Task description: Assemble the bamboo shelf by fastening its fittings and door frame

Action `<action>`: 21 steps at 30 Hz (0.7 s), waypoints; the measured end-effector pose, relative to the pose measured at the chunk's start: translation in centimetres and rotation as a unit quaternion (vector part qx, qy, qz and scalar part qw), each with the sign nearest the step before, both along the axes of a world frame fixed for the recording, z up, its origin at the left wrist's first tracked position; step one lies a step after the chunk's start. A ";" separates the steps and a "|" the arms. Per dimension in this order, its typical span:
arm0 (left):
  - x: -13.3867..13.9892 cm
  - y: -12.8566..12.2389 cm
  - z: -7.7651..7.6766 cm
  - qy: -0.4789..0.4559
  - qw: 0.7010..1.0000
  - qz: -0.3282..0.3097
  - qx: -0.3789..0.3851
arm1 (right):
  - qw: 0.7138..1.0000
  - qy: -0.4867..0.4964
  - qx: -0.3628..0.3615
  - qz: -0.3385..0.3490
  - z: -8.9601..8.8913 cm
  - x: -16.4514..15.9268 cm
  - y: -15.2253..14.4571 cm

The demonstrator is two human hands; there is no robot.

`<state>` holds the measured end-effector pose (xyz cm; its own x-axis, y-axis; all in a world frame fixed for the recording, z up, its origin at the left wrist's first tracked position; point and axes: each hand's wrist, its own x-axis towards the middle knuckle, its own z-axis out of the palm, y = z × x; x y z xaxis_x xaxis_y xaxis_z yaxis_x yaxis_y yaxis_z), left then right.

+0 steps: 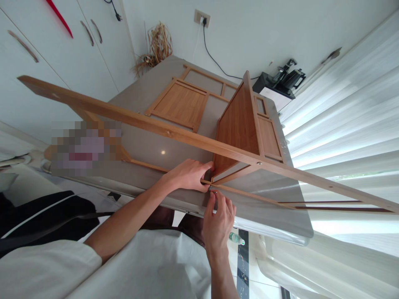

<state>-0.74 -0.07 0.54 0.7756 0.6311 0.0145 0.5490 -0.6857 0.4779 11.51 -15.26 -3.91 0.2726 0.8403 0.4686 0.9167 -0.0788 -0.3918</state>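
Note:
A wooden frame with long rails stands on the grey tabletop. A wooden panel rises upright from it. My left hand grips the near rail of the frame beside the panel's lower corner, thumb and fingers on either side. Just below that joint, my right hand has its thumb and forefinger pinched at the rail's outer side. A small metallic bit shows at those fingertips, too small to name.
Behind the frame lie another wooden panel and wooden frame pieces. A black kettle stands on a small cabinet at the back right. A person, blurred out, is at the left. A bottle lies on the floor below.

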 end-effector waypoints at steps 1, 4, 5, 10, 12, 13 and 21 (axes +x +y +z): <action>0.0 0.0 0.0 -0.001 1.000 0.001 0.001 | 1.000 0.007 0.002 -0.003 0.0 0.0 0.0; 0.0 0.0 0.1 0.000 1.000 0.001 0.000 | 0.999 0.042 0.002 -0.014 -0.1 0.2 0.0; 0.0 0.0 0.1 0.000 1.000 0.001 0.000 | 0.998 0.055 0.000 -0.017 -0.1 0.3 0.0; 0.0 0.0 0.2 0.005 1.000 0.000 -0.003 | 0.996 0.088 -0.006 -0.023 -0.1 0.5 0.0; 0.0 0.0 0.2 0.007 1.000 0.002 -0.001 | 0.995 0.095 -0.008 -0.024 -0.1 0.4 0.0; 0.0 0.0 0.2 0.008 1.000 0.002 -0.001 | 0.995 0.100 -0.009 -0.026 -0.1 0.4 0.0; 0.1 -0.1 0.4 0.015 1.000 0.003 -0.004 | 0.980 0.183 -0.026 -0.072 0.0 0.1 0.0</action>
